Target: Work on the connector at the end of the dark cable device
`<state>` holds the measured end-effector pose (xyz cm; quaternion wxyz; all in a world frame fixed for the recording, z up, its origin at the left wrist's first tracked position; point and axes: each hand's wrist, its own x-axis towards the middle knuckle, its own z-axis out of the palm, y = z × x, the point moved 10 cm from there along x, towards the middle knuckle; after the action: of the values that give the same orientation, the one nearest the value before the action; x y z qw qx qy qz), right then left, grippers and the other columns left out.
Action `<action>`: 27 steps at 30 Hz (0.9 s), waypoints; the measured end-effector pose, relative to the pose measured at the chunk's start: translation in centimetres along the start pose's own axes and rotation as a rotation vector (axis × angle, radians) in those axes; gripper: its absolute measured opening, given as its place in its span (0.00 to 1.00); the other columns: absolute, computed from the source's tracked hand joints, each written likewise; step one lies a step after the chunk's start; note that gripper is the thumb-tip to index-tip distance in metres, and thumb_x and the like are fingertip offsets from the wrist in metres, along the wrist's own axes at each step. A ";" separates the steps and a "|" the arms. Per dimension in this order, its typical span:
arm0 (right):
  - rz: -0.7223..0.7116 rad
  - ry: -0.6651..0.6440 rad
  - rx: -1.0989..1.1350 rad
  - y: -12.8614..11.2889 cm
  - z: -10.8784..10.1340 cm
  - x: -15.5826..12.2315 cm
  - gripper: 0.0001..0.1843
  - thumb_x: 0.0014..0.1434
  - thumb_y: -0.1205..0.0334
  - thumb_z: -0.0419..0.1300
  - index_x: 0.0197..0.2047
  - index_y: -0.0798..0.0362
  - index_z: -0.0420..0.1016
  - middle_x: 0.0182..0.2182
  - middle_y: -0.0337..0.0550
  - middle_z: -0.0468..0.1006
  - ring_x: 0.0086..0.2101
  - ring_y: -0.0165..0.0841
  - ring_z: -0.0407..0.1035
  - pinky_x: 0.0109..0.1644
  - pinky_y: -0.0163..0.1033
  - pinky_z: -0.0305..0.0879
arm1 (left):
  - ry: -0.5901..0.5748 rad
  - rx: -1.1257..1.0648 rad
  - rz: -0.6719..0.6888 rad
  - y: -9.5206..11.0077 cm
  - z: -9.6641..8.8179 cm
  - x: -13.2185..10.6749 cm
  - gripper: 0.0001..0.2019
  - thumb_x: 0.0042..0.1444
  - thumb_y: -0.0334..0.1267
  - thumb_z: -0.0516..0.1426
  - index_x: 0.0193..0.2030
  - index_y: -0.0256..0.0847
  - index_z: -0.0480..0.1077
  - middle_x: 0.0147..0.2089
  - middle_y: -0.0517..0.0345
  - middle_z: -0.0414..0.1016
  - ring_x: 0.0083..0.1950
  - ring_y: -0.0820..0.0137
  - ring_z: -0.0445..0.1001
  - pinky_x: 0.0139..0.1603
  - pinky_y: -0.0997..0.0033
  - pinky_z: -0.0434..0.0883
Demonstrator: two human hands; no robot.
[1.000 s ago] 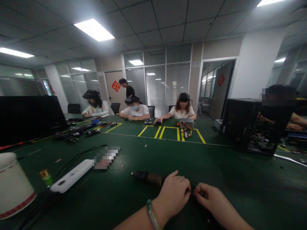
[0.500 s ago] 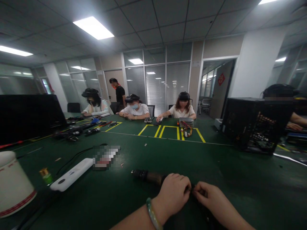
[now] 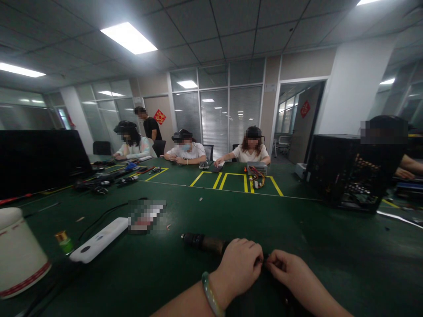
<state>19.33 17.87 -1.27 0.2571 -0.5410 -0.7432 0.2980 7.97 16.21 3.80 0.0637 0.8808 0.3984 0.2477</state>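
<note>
My left hand [image 3: 238, 274], with a green-white bangle [image 3: 210, 293] at the wrist, is closed, its thumb and fingers pinched together. My right hand [image 3: 291, 272] is closed too, its fingertips almost meeting those of the left. Whatever lies between the fingertips is small and dark and cannot be made out. Behind the left hand, a dark tube-shaped thing [image 3: 211, 244] with a black ringed tip lies on the green table [image 3: 148, 273]; its near end is hidden by the hand. Something dark below the hands blends into shadow.
A white power strip [image 3: 101, 240], a small green bottle [image 3: 64, 242] and a white pot [image 3: 20, 255] stand left. A black computer case [image 3: 343, 176] is at right, a monitor [image 3: 42, 163] at far left. Several people sit across, near a power supply unit [image 3: 257, 168].
My hands stay nearly in place. In the background, the standing person has shifted left, uncovering a red sign on the door. The seated person opposite has moved a hand slightly.
</note>
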 end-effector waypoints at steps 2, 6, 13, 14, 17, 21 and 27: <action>-0.005 0.013 -0.014 -0.3 -0.2 -0.1 0.08 0.58 0.60 0.57 0.31 0.51 0.75 0.25 0.36 0.77 0.28 0.32 0.70 0.30 0.31 0.58 | 0.003 -0.002 -0.012 -0.2 0.0 0.0 0.03 0.56 0.34 0.58 0.37 0.43 0.68 0.37 0.61 0.73 0.42 0.66 0.69 0.45 0.65 0.61; -0.014 0.012 -0.021 -0.3 -0.2 -0.1 0.08 0.59 0.60 0.57 0.31 0.51 0.75 0.25 0.36 0.77 0.28 0.31 0.70 0.30 0.30 0.58 | -0.014 -0.010 -0.036 -0.3 0.0 0.1 0.05 0.56 0.36 0.59 0.39 0.43 0.68 0.38 0.61 0.73 0.42 0.66 0.69 0.45 0.65 0.62; -0.003 -0.008 -0.004 0.2 0.2 0.2 0.08 0.59 0.60 0.56 0.32 0.51 0.75 0.26 0.37 0.78 0.29 0.32 0.72 0.30 0.31 0.59 | -0.020 -0.002 -0.029 -0.1 -0.1 0.0 0.04 0.57 0.37 0.59 0.38 0.42 0.68 0.38 0.59 0.73 0.42 0.66 0.70 0.45 0.65 0.62; -0.002 -0.008 -0.003 0.2 0.2 0.2 0.08 0.59 0.60 0.56 0.32 0.51 0.75 0.27 0.37 0.79 0.29 0.32 0.72 0.30 0.31 0.59 | -0.022 0.001 -0.026 -0.1 -0.1 0.0 0.04 0.57 0.36 0.58 0.38 0.42 0.68 0.38 0.60 0.73 0.42 0.66 0.69 0.45 0.65 0.62; 0.002 -0.009 0.000 0.1 0.1 0.1 0.08 0.59 0.60 0.56 0.32 0.51 0.75 0.27 0.37 0.79 0.29 0.32 0.72 0.30 0.31 0.59 | -0.030 0.016 -0.024 -0.1 0.1 0.0 0.03 0.57 0.36 0.58 0.38 0.42 0.67 0.38 0.61 0.73 0.42 0.66 0.69 0.45 0.65 0.62; 0.001 -0.006 -0.004 -0.2 0.0 0.0 0.08 0.59 0.60 0.56 0.33 0.51 0.75 0.26 0.37 0.79 0.28 0.32 0.72 0.30 0.31 0.59 | -0.022 0.012 -0.024 -0.1 0.0 0.0 0.04 0.57 0.35 0.59 0.38 0.42 0.67 0.38 0.62 0.73 0.42 0.67 0.69 0.45 0.65 0.61; 0.003 -0.002 -0.007 -0.2 -0.1 0.0 0.08 0.59 0.61 0.56 0.32 0.51 0.75 0.26 0.36 0.78 0.28 0.32 0.71 0.29 0.31 0.58 | -0.029 0.024 -0.007 0.2 -0.2 0.0 0.02 0.57 0.34 0.58 0.37 0.43 0.68 0.39 0.62 0.73 0.43 0.67 0.69 0.45 0.66 0.61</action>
<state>19.28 17.81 -1.09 0.2542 -0.5427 -0.7437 0.2962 8.02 16.04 4.02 0.0599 0.8836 0.4036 0.2298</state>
